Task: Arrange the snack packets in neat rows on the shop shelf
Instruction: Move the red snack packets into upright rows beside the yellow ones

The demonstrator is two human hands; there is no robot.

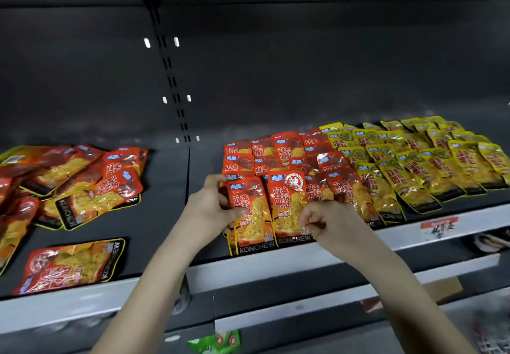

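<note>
Several red snack packets lie in overlapping rows on the dark shelf, right of its divider. At the front edge my left hand grips the left side of one red packet, thumb on its face. Beside it lies a second red packet; my right hand pinches its lower right corner. Yellow packets fill neat rows further right.
A loose heap of red packets lies on the left shelf section, with one single packet near the front edge. A red price tag sits on the white shelf rail. Lower shelves and a green packet show below.
</note>
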